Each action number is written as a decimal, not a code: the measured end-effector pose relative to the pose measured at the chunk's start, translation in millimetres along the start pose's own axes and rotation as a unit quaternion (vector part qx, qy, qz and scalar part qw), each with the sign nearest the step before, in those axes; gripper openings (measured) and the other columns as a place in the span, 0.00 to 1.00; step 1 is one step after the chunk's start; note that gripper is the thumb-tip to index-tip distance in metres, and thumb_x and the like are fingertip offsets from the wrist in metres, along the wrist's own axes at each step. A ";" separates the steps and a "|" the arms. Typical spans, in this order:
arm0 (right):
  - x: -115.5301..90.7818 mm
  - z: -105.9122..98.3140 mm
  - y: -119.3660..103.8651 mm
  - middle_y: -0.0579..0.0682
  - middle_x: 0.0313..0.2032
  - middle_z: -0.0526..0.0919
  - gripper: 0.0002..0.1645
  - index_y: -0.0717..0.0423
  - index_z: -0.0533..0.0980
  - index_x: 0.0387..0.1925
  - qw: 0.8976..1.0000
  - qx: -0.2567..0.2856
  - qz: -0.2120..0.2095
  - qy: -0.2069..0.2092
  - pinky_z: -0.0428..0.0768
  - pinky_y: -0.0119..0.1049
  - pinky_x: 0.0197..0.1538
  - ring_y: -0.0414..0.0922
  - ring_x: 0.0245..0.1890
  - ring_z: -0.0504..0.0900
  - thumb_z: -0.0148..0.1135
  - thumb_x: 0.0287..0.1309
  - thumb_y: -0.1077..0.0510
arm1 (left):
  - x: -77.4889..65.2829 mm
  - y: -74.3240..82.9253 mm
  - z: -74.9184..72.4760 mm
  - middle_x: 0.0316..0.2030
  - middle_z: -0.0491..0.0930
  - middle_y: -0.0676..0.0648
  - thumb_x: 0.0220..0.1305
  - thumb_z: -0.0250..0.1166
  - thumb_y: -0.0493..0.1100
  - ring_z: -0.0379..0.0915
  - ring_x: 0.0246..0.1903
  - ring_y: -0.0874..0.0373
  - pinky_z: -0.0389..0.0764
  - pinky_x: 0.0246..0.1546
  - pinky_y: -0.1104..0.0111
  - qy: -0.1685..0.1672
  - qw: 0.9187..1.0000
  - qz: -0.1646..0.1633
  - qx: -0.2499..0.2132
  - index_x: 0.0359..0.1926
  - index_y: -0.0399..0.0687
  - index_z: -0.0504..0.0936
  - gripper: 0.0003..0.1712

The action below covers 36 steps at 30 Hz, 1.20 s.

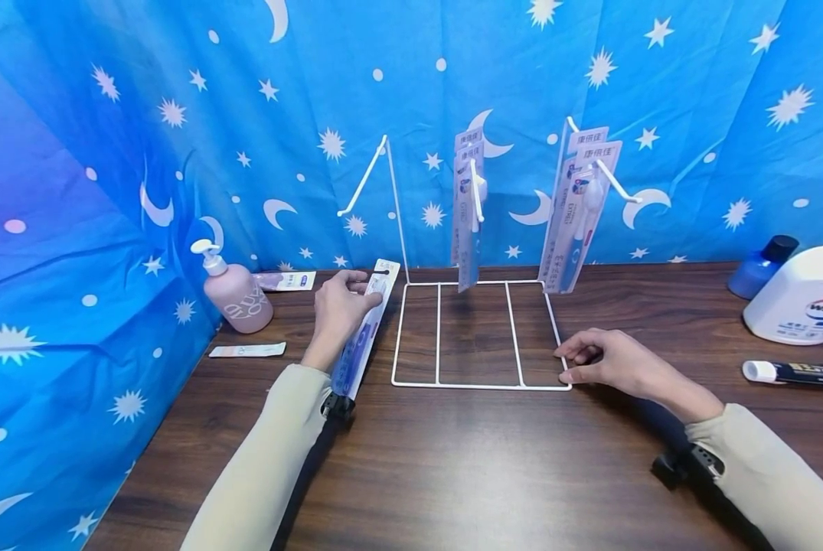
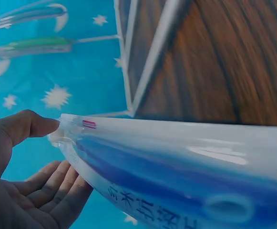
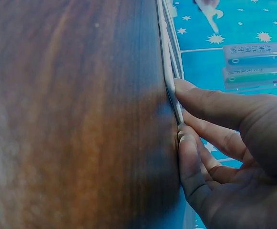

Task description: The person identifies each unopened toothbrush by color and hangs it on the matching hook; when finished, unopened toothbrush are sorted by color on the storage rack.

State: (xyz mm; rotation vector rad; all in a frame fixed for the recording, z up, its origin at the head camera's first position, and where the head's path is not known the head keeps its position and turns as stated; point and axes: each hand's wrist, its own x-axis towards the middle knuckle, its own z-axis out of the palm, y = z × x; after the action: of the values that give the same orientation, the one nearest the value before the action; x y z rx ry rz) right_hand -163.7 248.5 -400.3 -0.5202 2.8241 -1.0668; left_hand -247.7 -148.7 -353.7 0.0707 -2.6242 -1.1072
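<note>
My left hand [image 1: 338,310] pinches a packaged toothbrush [image 1: 370,333] near its top, between thumb and fingers, just left of a white wire rack [image 1: 480,386]. In the left wrist view the clear pack [image 2: 176,167] shows a blue handle and stretches away from the thumb. At the rack's front right corner, my right hand [image 1: 618,363] grips the base wire with thumb and fingertips, as the right wrist view also shows. Two toothbrush packs [image 1: 465,222] hang on the middle hook, and two more packs [image 1: 569,229] on the right hook. The left hook [image 1: 363,176] slants out above the left hand.
To the left stand a pink pump bottle [image 1: 239,302], a flat pack [image 1: 290,281] behind it and a small slim packet [image 1: 248,350]. On the right are a blue bottle [image 1: 758,275], a white bottle [image 1: 793,306] and a dark tube [image 1: 814,373]. A starry blue curtain [image 1: 397,99] backs the table.
</note>
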 end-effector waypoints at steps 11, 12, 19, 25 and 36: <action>0.5 0.6 0.5 0.43 0.30 0.80 0.21 0.54 0.82 0.43 1.000 0.000 0.002 -0.001 0.72 0.33 0.35 0.42 0.32 0.74 0.75 0.49 0.50 | -36.5 32.1 -23.9 0.39 0.85 0.48 0.53 0.73 0.45 0.80 0.37 0.55 0.79 0.36 0.62 0.034 0.990 0.112 -0.077 0.51 0.46 0.83 0.23; 0.6 0.8 0.5 0.43 0.31 0.80 0.21 0.54 0.82 0.43 1.000 0.000 0.002 -0.002 0.72 0.33 0.35 0.42 0.32 0.74 0.75 0.49 0.50 | -40.0 34.4 -25.7 0.40 0.84 0.49 0.53 0.73 0.44 0.80 0.37 0.55 0.79 0.37 0.62 0.039 0.988 0.120 -0.088 0.51 0.46 0.83 0.23; 0.2 0.6 -0.5 0.43 0.30 0.80 0.21 0.54 0.82 0.43 1.000 0.001 0.000 0.001 0.73 0.33 0.35 0.42 0.32 0.75 0.75 0.49 0.50 | -64.1 51.0 -39.0 0.42 0.84 0.51 0.52 0.74 0.41 0.80 0.37 0.59 0.82 0.37 0.63 0.075 0.970 0.173 -0.156 0.51 0.46 0.83 0.23; 0.5 0.6 -2.1 0.43 0.30 0.80 0.21 0.55 0.82 0.43 1.000 -0.001 -0.002 -0.001 0.72 0.33 0.35 0.42 0.32 0.75 0.75 0.49 0.51 | -91.0 72.3 -59.5 0.42 0.83 0.52 0.53 0.74 0.41 0.80 0.38 0.61 0.82 0.37 0.65 0.113 0.949 0.234 -0.176 0.53 0.49 0.83 0.24; -1.0 -0.3 -3.0 0.44 0.30 0.80 0.20 0.56 0.82 0.43 1.000 0.000 -0.003 0.001 0.73 0.33 0.35 0.43 0.32 0.75 0.75 0.49 0.52 | -126.7 122.0 -108.8 0.42 0.82 0.38 0.51 0.70 0.26 0.81 0.37 0.50 0.82 0.38 0.62 0.161 0.919 0.286 -0.220 0.51 0.29 0.80 0.23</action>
State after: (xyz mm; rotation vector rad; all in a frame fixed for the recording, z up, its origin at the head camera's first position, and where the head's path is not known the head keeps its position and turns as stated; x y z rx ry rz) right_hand -162.0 246.9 -398.1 -0.5271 2.8253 -1.0694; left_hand -87.3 -118.5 -226.6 -0.5286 -1.8651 -1.2884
